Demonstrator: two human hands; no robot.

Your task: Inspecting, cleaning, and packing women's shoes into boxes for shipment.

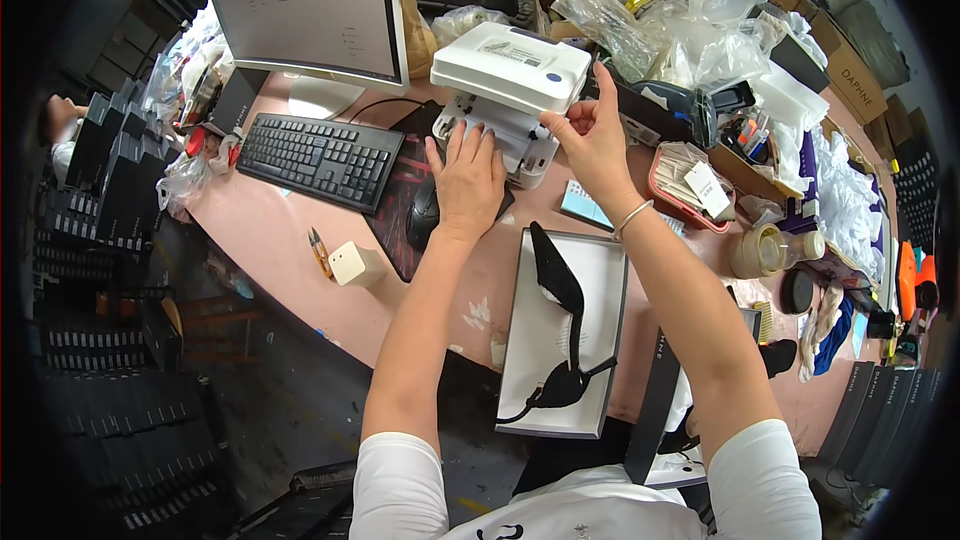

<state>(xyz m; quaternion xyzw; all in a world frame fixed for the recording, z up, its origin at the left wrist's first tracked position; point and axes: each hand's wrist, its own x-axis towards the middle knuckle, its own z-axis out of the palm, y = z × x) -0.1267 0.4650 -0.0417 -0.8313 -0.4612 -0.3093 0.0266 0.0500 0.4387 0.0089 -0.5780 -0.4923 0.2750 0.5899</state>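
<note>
A white label printer (535, 165) stands on the desk ahead of me, its lid (512, 65) raised above the body. My left hand (467, 180) lies with fingers stretched over the front of the printer's body. At the lid's right side is my right hand (592, 145), index finger pointing up and thumb apart from it, near the lid's lower edge. Whether it presses on the lid, I cannot tell. Nearer to me, a black pointed shoe (562, 290) with thin straps lies in a shallow box (520, 370) with a white inside.
Left stand a monitor (310, 10), a keyboard (320, 155) and a mouse (422, 217). A red basket (690, 185) of paper tags sits right of the printer. Plastic bags (690, 0) pile up behind it. A small white block (355, 265) lies by the desk's front edge. Dark shoe boxes (110, 190) are stacked at left.
</note>
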